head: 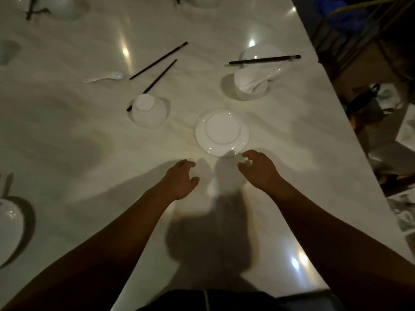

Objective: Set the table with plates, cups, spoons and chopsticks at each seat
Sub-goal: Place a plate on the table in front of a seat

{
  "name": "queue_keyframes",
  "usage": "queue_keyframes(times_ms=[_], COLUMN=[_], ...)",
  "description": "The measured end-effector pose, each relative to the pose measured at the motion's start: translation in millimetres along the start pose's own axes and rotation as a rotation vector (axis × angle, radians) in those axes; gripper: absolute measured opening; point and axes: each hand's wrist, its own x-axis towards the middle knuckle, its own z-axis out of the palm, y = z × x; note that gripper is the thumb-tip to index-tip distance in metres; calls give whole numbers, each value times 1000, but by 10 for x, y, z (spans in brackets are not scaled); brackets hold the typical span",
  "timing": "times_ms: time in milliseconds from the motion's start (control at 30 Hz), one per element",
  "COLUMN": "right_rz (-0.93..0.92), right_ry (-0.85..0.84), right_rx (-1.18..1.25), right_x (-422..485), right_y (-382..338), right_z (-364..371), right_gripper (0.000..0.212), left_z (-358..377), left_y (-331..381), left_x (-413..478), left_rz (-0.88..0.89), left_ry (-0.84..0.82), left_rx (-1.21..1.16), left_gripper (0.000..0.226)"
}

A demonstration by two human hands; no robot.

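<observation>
Dimly lit, the head view looks down on a pale, glossy table point(78, 142). Both bare forearms reach forward over it. The left hand point(182, 179) hovers above the tabletop with its fingers loosely curled, and it holds nothing. The right hand point(258, 169) is also loosely curled and empty, its fingertips just beside the near rim of a white plate point(221, 131). The plate lies on the table ahead of the hands and seems to be face down.

Left of the plate and a little farther off stands a white cup point(149, 112), base up. One dark chopstick point(160, 77) slants away from it, its near end partly hidden by the cup. A second chopstick point(158, 60) lies apart, farther out. A white spoon point(105, 77) rests to their left.

At far right, a far cup point(249, 84) sits against a far plate point(262, 53), with paired chopsticks point(265, 60) laid across that plate. A bowl point(10, 221) shows at the near left edge.
</observation>
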Motion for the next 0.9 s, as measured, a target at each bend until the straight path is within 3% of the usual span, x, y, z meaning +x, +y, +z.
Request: queue_keyframes(times_ms=[133,267,467,633,767,900], right_rz=[-48,9,-70,-98,-100,-39], right_ry=[-32,-32,-93,-86,-81,-132], right_rx=[-2,9,-139,-95,-90,88], right_x=[520,1005,1189,1035,916,778], right_y=[-1,-112,-85,-4,51,17], right_z=[-150,-209,-75,35,47,48], right_gripper=[56,73,79,77,75,66], left_z=[28,21,-100,-67,-65,-128], left_y=[169,232,583,544,502,569], left_x=[291,584,842,1012,955,825], left_rz=[-154,-307,-418,-532,-542,-470], left_ry=[22,127,184,209,218,201], left_rx=[73,-39,-119,-527,-809,-1085], left_gripper=[56,72,54,70,55,40])
